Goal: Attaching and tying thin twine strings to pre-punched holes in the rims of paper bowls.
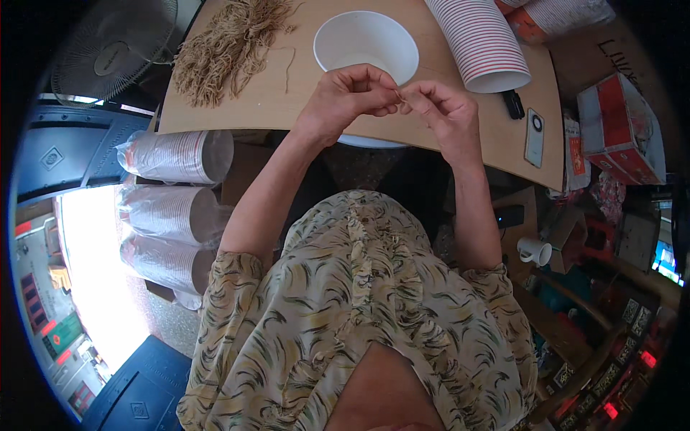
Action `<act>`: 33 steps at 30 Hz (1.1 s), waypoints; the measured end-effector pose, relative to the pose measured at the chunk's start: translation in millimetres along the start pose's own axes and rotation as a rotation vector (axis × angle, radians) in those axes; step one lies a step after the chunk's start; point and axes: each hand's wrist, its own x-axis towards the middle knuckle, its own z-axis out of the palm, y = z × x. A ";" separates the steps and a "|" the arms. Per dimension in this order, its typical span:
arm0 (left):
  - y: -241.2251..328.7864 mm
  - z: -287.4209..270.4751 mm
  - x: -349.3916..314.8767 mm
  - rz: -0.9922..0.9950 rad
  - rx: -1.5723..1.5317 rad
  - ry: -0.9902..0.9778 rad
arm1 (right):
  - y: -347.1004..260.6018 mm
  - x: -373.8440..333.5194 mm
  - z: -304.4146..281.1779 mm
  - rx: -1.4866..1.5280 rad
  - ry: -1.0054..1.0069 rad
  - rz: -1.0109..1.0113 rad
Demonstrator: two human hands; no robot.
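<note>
My left hand (356,99) and my right hand (447,118) meet over the front part of the table, with their fingertips almost touching. Both are closed in a pinch on a thin piece of brown string (399,96), mostly covered by the fingers. Just behind my left hand stands a white bucket (332,32), its mouth facing up. A tangled heap of brown strings (228,50) lies at the back left of the table, with one loose strand (289,70) beside it.
On the table's right lie a long stack of paper cups (478,43), a black marker-like object (513,104) and a phone (534,138). Plastic-wrapped cup stacks (172,156) sit left of the table. Further right are a red-and-white carton (624,129) and a white mug (534,251).
</note>
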 end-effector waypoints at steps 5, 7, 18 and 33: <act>0.4 -1.9 0.3 0.040 0.040 -0.040 | -3.4 3.1 -2.0 0.137 -0.072 0.184; 1.8 -1.3 0.6 0.038 0.063 -0.039 | -1.3 3.7 -3.7 0.115 -0.082 0.189; 5.6 0.2 -1.3 0.053 0.084 -0.033 | 2.2 2.2 -3.4 0.185 -0.084 0.241; 10.1 6.8 -4.5 0.033 0.167 -0.007 | -0.9 0.3 0.7 0.106 0.024 0.179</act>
